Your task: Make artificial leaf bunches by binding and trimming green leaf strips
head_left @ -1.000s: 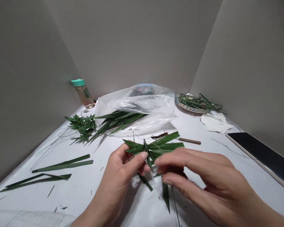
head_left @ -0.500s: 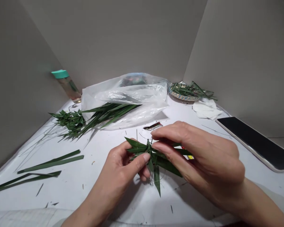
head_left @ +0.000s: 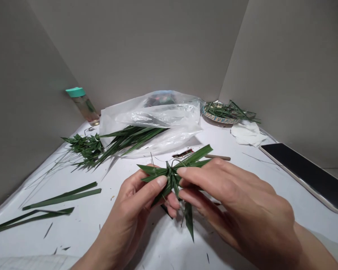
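Observation:
A bundle of folded green leaf blades [head_left: 173, 182] fans out in a star shape just above the table. My left hand [head_left: 142, 198] pinches its left side, thumb on top and fingers curled underneath. From the right, my right hand [head_left: 236, 206] closes its thumb and index finger on the leaves near the middle, where a thin strand curls up. One pointed blade hangs down between the hands, and a broad one rises to the upper right. The undersides of the leaves and some fingers are hidden.
Loose leaf strips [head_left: 63, 197] lie at left. Behind are a leaf pile [head_left: 86, 148], a plastic bag [head_left: 177, 140] with long leaves, and a teal-lidded bottle [head_left: 86, 108]. At right stand a round container [head_left: 221, 119] of clippings, white tissue [head_left: 248, 133] and a phone [head_left: 307, 174].
My right hand has moved lower, from pinching above the center to the leaves' right side. The broad blade now points up to the right. A brown stick shows behind; the view has shifted slightly.

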`<state>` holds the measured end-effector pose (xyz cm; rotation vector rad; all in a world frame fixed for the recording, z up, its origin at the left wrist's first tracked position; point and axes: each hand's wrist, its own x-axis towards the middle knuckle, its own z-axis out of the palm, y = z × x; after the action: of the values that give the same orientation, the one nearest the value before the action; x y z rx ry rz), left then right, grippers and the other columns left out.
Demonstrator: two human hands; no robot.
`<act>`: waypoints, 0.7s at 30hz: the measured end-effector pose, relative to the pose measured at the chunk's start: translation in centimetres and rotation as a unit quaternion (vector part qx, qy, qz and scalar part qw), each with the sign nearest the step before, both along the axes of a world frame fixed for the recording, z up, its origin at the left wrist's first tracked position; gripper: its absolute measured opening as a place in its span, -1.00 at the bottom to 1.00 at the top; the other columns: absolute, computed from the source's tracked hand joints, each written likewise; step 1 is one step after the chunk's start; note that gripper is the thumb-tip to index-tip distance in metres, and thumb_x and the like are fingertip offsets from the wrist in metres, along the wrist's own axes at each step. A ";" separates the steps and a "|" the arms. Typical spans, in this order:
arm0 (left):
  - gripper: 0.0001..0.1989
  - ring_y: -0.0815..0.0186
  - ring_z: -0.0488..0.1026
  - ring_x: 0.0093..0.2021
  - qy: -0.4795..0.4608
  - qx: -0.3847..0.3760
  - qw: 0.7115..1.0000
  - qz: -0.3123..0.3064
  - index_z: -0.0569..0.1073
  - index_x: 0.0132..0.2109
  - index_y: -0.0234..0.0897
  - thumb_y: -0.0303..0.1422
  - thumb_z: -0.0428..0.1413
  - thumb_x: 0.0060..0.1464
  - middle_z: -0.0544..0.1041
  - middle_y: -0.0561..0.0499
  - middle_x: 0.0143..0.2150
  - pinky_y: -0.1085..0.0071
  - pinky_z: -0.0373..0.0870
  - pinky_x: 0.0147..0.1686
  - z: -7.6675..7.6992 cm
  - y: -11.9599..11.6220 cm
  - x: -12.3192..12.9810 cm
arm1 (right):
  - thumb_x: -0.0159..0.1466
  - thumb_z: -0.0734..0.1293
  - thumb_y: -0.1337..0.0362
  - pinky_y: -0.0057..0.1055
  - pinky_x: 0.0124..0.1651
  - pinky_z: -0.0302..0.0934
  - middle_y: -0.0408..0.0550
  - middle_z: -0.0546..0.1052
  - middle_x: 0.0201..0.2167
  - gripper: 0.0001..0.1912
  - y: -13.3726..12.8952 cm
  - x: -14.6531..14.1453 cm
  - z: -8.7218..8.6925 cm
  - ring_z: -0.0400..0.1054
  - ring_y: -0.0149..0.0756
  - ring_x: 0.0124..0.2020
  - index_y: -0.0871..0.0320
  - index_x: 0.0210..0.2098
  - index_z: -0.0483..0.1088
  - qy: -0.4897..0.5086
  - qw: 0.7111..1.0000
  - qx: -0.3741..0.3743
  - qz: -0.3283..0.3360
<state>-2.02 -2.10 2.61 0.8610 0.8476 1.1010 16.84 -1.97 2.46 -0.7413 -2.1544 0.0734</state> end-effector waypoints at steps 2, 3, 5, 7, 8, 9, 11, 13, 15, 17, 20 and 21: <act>-0.83 0.40 0.48 -0.45 -0.022 0.001 1.000 0.014 0.60 -0.39 -0.23 -0.40 0.20 0.18 0.58 0.08 -0.46 0.51 0.47 -0.32 0.2 -0.1 -0.1 | 0.34 0.35 0.48 -0.37 -0.14 0.41 -0.14 0.65 -0.17 -0.52 -0.2 -0.1 -0.4 0.51 -0.30 -0.29 0.08 0.22 0.30 0.016 1.000 0.014 -0.018; -0.84 0.41 0.48 -0.45 -0.029 -0.002 0.999 0.022 0.61 -0.40 -0.23 -0.40 0.22 0.16 0.58 0.08 -0.45 0.51 0.48 -0.31 0.3 -0.1 -0.2 | 0.35 0.35 0.46 -0.37 -0.13 0.44 -0.13 0.66 -0.16 -0.52 -0.3 -0.2 -0.5 0.53 -0.29 -0.29 0.06 0.22 0.30 0.026 0.999 0.022 -0.023; -0.87 0.41 0.48 -0.45 -0.040 -0.007 0.999 0.033 0.62 -0.40 -0.21 -0.40 0.26 0.12 0.59 0.10 -0.45 0.53 0.48 -0.31 0.5 -0.1 -0.3 | 0.37 0.34 0.44 -0.38 -0.16 0.47 -0.13 0.66 -0.19 -0.59 -0.5 -0.4 -0.4 0.55 -0.29 -0.31 0.05 0.17 0.32 0.033 0.999 0.029 -0.026; -0.88 0.38 0.49 -0.45 -0.043 -0.004 0.999 0.032 0.63 -0.38 -0.18 -0.40 0.25 0.13 0.59 0.10 -0.47 0.52 0.49 -0.33 0.6 -0.1 -0.3 | 0.37 0.33 0.45 -0.43 -0.20 0.49 -0.13 0.66 -0.24 -0.64 -0.5 -0.6 0.0 0.57 -0.30 -0.32 0.11 0.13 0.33 0.035 0.999 0.020 -0.019; -0.87 0.36 0.49 -0.45 -0.037 0.001 0.999 0.028 0.62 -0.37 -0.17 -0.40 0.23 0.15 0.59 0.09 -0.48 0.50 0.49 -0.34 0.7 -0.1 -0.4 | 0.38 0.32 0.45 -0.46 -0.20 0.50 -0.14 0.66 -0.27 -0.66 -0.4 -0.6 0.3 0.58 -0.31 -0.31 0.13 0.12 0.33 0.044 0.999 0.009 -0.014; -0.85 0.35 0.49 -0.46 -0.025 0.007 0.999 0.027 0.61 -0.38 -0.17 -0.40 0.20 0.17 0.58 0.08 -0.50 0.49 0.48 -0.34 0.7 -0.1 -0.4 | 0.39 0.32 0.44 -0.50 -0.19 0.51 -0.15 0.66 -0.29 -0.68 -0.4 -0.5 0.6 0.59 -0.33 -0.31 0.14 0.11 0.33 0.063 0.998 -0.007 -0.015; -0.83 0.34 0.48 -0.44 0.022 0.021 0.999 0.030 0.56 -0.39 -0.19 -0.37 0.18 0.20 0.57 0.07 -0.49 0.47 0.47 -0.34 0.4 -0.2 -0.4 | 0.39 0.33 0.41 -0.55 -0.16 0.52 -0.16 0.67 -0.31 -0.73 -0.2 -0.3 1.1 0.61 -0.35 -0.31 0.14 0.07 0.34 0.102 0.993 -0.059 -0.020; -0.82 0.33 0.48 -0.42 0.085 0.040 0.995 0.028 0.51 -0.38 -0.20 -0.33 0.18 0.22 0.56 0.07 -0.48 0.45 0.45 -0.31 0.0 -0.3 -0.4 | 0.36 0.37 0.38 -0.56 -0.18 0.53 -0.13 0.68 -0.29 -0.76 0.0 0.1 1.3 0.63 -0.34 -0.31 0.14 0.01 0.38 0.120 0.988 -0.087 -0.043; -0.82 0.32 0.50 -0.41 0.133 0.054 0.990 0.017 0.50 -0.35 -0.20 -0.28 0.19 0.23 0.57 0.07 -0.46 0.42 0.45 -0.29 -0.5 -0.4 -0.4 | 0.33 0.40 0.39 -0.59 -0.19 0.52 -0.09 0.68 -0.28 -0.76 0.1 0.4 1.4 0.63 -0.35 -0.31 0.16 -0.01 0.40 0.112 0.989 -0.064 -0.073; -0.81 0.31 0.51 -0.40 0.151 0.058 0.987 0.011 0.50 -0.34 -0.20 -0.25 0.19 0.24 0.58 0.07 -0.45 0.40 0.45 -0.28 -0.8 -0.4 -0.4 | 0.33 0.38 0.43 -0.60 -0.18 0.51 -0.09 0.68 -0.28 -0.75 0.1 0.5 1.5 0.62 -0.37 -0.33 0.18 0.00 0.40 0.097 0.992 -0.007 -0.086; -0.80 0.31 0.50 -0.41 0.164 0.059 0.985 0.008 0.49 -0.34 -0.19 -0.24 0.17 0.25 0.57 0.08 -0.46 0.40 0.44 -0.31 -0.8 -0.4 -0.5 | 0.35 0.34 0.45 -0.54 -0.25 0.52 -0.11 0.68 -0.29 -0.76 -0.1 0.3 1.7 0.59 -0.35 -0.39 0.15 0.00 0.41 0.061 0.994 0.025 -0.081; -0.80 0.31 0.49 -0.42 0.171 0.061 0.983 0.008 0.48 -0.35 -0.19 -0.25 0.17 0.25 0.56 0.09 -0.47 0.40 0.43 -0.32 -0.7 -0.4 -0.5 | 0.36 0.33 0.44 -0.51 -0.27 0.53 -0.11 0.68 -0.28 -0.76 -0.2 0.3 1.8 0.60 -0.33 -0.40 0.12 0.00 0.42 0.052 0.995 0.021 -0.085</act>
<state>-2.49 -2.48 1.89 1.1706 1.0792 1.0419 17.09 -2.14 4.23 -0.8740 -1.9800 -0.0219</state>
